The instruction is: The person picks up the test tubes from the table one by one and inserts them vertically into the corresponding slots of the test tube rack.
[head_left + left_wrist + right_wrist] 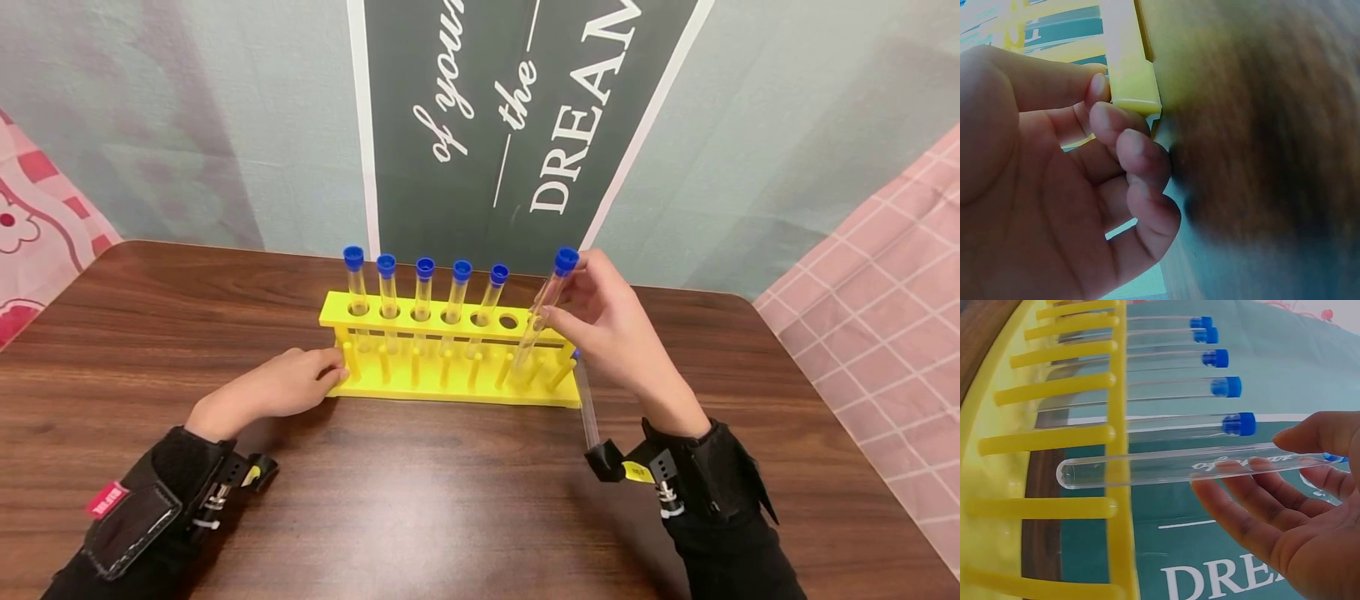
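A yellow test tube rack (450, 387) stands on the table, with several clear, blue-capped test tubes (423, 287) upright in its holes from the left end. My left hand (296, 381) grips the left end of the rack's base; in the left wrist view, the thumb and fingertips touch the yellow end piece (1132, 94). My right hand (611, 321) pinches another test tube (1166, 469) between thumb and fingers near its blue cap (566, 260). This tube slants across the rack's right part, rounded end down. Whether it passes through a hole, I cannot tell.
One more blue-capped tube (588, 408) lies on the brown table (420, 492) beside the rack's right end, partly hidden by the right wrist gear. An uncovered hole (508, 322) shows left of the held tube. A lettered cloth (510, 167) hangs behind.
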Demonstrator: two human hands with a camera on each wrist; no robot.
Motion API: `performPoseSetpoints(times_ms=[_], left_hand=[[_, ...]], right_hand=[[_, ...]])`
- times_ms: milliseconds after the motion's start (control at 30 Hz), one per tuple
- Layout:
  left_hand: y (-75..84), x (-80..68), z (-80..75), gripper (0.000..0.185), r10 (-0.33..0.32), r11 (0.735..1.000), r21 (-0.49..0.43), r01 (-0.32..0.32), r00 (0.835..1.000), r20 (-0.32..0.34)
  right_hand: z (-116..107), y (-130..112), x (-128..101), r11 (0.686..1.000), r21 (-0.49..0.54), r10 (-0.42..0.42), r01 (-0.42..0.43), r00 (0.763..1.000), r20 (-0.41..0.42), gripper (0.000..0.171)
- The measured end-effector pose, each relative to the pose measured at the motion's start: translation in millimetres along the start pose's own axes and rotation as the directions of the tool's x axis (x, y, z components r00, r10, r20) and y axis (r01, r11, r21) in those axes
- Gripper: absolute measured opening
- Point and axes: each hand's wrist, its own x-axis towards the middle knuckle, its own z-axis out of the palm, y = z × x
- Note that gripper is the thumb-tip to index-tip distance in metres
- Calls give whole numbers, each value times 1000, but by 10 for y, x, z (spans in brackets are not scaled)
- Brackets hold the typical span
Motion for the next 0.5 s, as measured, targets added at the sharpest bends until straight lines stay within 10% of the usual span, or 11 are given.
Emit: performPoseSetpoints(times_ms=[500], left_hand=[[3,2,5,14,-1,1000,-4,1,1000,-2]], right_hand=[[-109,-130,99,1000,-9,4,-4,1000,-4,28]])
